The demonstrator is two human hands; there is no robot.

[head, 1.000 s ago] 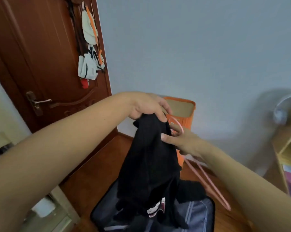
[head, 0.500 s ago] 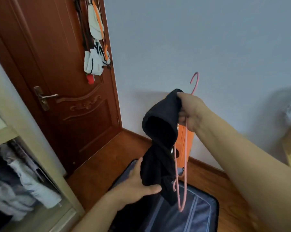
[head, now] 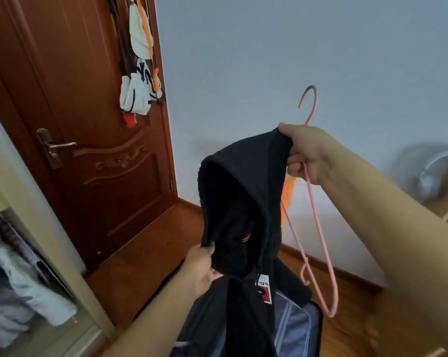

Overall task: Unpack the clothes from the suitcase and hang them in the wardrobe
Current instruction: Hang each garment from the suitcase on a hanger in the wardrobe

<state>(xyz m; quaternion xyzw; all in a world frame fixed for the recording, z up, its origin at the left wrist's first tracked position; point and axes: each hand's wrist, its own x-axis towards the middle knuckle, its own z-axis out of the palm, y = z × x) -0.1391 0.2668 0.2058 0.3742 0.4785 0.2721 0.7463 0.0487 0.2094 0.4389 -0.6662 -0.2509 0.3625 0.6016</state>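
R hand at approx 2 o'clock of the view, fingers curled round the top edge of the black hoodie hood & the neck of the pink hanger together; hanger hook pokes up above the knuckles toward 12, its frame hangs down toward 5 o'clock, beside the hoodie, not inside it; L hand at 6–7 o'clock, pinching the lower rim of the hood opening; hood held open betw. both hands, rest of the garment drops down w/ a white/red tag showing at the neck; hoodie bottom reaches the open suitcase on the wood floor at 6 o'clock; wardrobe at 8–9 o'clock, light clothes inside; brown door at 10–11 o'clock w/ caps hung on it; orange thing partly hidden behind hoodie, can't tell what.
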